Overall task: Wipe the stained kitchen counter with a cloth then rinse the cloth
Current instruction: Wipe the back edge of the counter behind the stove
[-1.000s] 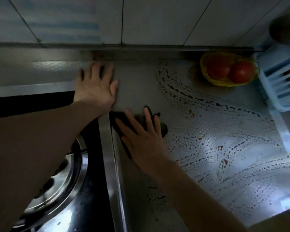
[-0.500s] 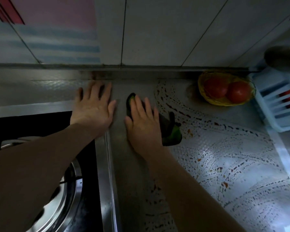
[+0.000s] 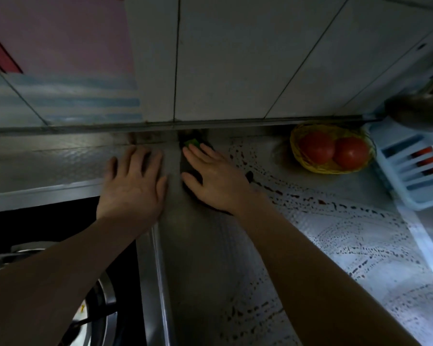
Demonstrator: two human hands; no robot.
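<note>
A: Where is the cloth (image 3: 194,143)?

B: Flat on the counter (image 3: 200,245), at its back edge by the wall, pinned beneath the right hand (image 3: 214,179), fingers spread open and pressing (not clenched). The left hand (image 3: 133,182) lies open, holding nothing, bracing on the counter just beside it.

A: How is the stroke done well?

B: Judged here: keep an even palm pressure into the corner seam.

A: Its axis?

B: Apparently front-to-back, the green end toward the wall; it is mostly hidden.

Head view, close, downward over counter (image 3: 205,258)
</note>
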